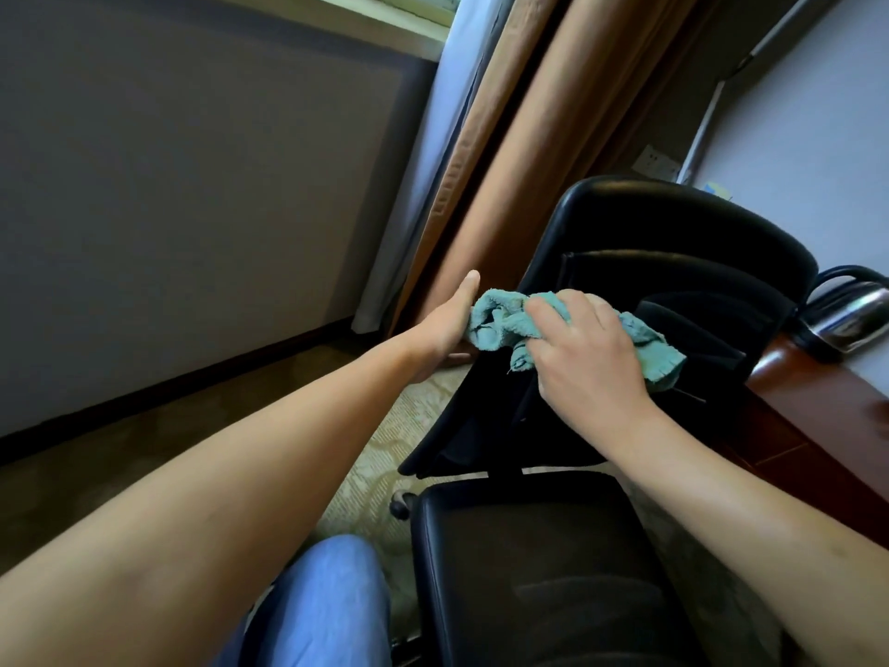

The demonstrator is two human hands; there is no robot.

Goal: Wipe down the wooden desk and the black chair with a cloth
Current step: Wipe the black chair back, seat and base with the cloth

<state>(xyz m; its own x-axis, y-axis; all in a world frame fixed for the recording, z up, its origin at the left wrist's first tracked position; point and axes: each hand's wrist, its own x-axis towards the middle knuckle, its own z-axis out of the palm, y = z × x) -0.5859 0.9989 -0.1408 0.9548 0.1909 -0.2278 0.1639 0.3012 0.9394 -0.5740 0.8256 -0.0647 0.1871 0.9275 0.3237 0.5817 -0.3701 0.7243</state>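
1. The right hand (584, 353) grips a bunched teal cloth (510, 324), fingers curled over it, against the back of the black chair (673, 243).
2. The left hand (445, 324) lies with straight fingers against the backrest's left edge, touching the cloth's end.
3. The chair's seat (529, 570) sits below, near the person's blue-clad knee (327, 594).
4. The reddish wooden counter (818, 406) stands right of the chair, carrying a metal kettle (851, 320).
5. Brown curtains (505, 161) hang behind.

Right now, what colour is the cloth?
Teal green, a terry cloth; the head view shows it best.
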